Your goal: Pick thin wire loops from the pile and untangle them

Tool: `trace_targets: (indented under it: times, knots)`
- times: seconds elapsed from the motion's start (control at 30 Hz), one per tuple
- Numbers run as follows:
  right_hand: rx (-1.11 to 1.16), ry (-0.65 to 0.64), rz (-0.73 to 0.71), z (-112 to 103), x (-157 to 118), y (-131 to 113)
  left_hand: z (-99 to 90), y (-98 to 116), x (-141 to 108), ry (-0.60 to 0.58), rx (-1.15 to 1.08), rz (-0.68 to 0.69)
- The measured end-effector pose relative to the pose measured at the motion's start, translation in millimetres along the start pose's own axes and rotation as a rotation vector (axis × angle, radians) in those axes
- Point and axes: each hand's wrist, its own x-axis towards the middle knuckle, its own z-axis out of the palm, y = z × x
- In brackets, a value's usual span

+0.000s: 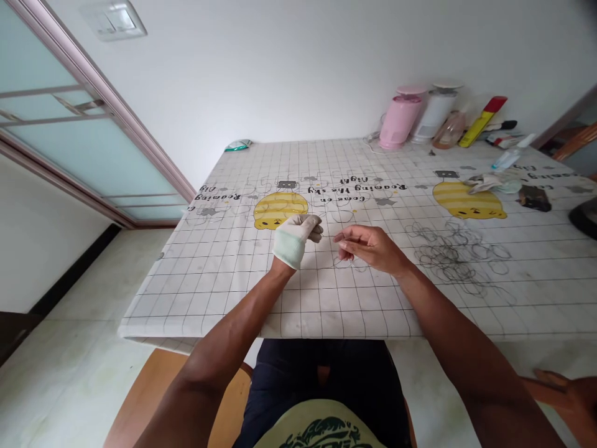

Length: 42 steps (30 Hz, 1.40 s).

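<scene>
My left hand [298, 236], in a white glove with a pale green cuff, is closed in a pinch over the middle of the table. What it pinches is too fine to make out. Close by on its right, my bare right hand [366, 246] has thumb and fingertips drawn together, with a thin strand [351, 266] looping below them. Faint loops of similar strand lie on the cloth beyond both hands. A loose tangle of thin dark strands [454, 255], like wire or thread, spreads on the table to the right of my right hand.
A checked cloth with yellow cartoon prints covers the table [186, 298]. Along the back right stand a pink device [400, 121], a white device [428, 118], a bottle [449, 130] and a yellow-red box [482, 121]. A crumpled glove [494, 182] and dark item [535, 198] lie right.
</scene>
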Motion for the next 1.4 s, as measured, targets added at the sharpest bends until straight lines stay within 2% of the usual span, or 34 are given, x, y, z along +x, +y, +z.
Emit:
trace_targets:
  times: [0.27, 0.63, 0.83, 0.97, 1.13, 1.4]
  knots:
    - [-0.318, 0.071, -0.083, 4, 0, 4, 3.9, 8, -4, 0.026, 0.075, 0.004]
    - [-0.17, 0.146, 0.035, 8, -2, -4, 1.8, 2, 2, 0.041, 0.073, -0.013]
    - [-0.214, 0.244, 0.042, 10, -1, 1, 3.2, 1, -2, -0.086, 0.083, -0.068]
    - [-0.302, 0.289, -0.059, 12, 1, 9, 4.3, -2, -5, -0.165, 0.036, -0.08]
    - [-0.567, 0.279, -0.234, 9, 2, 17, 3.6, -6, -3, -0.21, 0.003, -0.113]
    - [-0.686, 0.285, -0.325, 7, 2, 22, 3.3, 2, -10, -0.218, 0.039, -0.116]
